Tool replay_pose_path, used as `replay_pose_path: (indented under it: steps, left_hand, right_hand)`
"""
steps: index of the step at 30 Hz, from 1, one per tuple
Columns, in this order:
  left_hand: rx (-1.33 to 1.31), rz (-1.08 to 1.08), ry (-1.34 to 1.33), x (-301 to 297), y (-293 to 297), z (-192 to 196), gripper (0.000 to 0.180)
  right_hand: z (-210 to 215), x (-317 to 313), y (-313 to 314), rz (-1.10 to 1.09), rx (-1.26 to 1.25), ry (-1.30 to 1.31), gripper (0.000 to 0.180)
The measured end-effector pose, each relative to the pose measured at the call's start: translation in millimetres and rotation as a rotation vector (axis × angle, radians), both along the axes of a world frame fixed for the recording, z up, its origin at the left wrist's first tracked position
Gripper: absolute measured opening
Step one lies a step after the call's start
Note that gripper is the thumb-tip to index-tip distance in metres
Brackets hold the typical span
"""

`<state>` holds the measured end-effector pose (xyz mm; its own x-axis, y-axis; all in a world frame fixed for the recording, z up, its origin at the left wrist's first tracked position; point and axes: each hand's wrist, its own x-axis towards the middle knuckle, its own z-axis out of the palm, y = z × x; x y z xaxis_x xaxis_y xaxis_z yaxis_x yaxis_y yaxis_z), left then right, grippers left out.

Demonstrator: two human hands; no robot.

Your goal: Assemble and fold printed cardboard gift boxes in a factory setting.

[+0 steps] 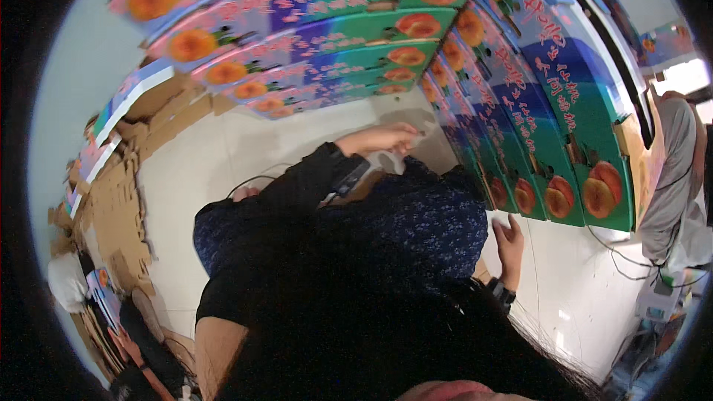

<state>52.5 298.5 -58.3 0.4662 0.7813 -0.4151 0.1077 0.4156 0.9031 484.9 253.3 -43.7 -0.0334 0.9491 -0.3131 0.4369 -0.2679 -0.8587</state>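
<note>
— What's nearest?
— The right hand [510, 241], fingers spread flat, holding nothing, on the white floor [564, 282] beside fruit-printed cartons [549, 104].
— And farther?
— The left hand [382, 137], loosely curled; grip unclear, touches the stacked blue-green cartons' [334, 37] base.

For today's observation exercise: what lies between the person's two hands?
In the head view, dark blue patterned fabric spans between the left hand and right hand.

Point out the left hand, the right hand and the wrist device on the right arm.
left hand [382, 137], head view, on the back of the hand.
right hand [511, 241], head view, on the back of the hand.
wrist device [502, 294], head view, on its dark band.
</note>
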Motion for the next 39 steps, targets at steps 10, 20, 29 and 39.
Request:
replay_pose_path:
  steps: [10,20,29,39]
  left_hand:
    - [0.494,0.682,0.392,-89.6,-258.7,222.0,0.015]
    - [0.891,0.839,1.035,-58.8,-320.2,175.0,0.011]
    - [0.028,0.225,1.326,-94.6,-315.9,92.6,0.054]
    - [-0.004,0.826,0.650,-248.5,-339.1,50.8,0.032]
  right_hand:
    - [168.2,-106.2,-47.6,0.177,0.514,0.084,0.028]
    - [197.7,-276.3,-97.5,1.006,0.637,-0.027,0.034]
    - [123.4,-271.0,-129.5,1.389,0.528,-0.096,0.025]
    - [113.0,-219.2,-104.9,1.186,0.438,0.000,0.021]
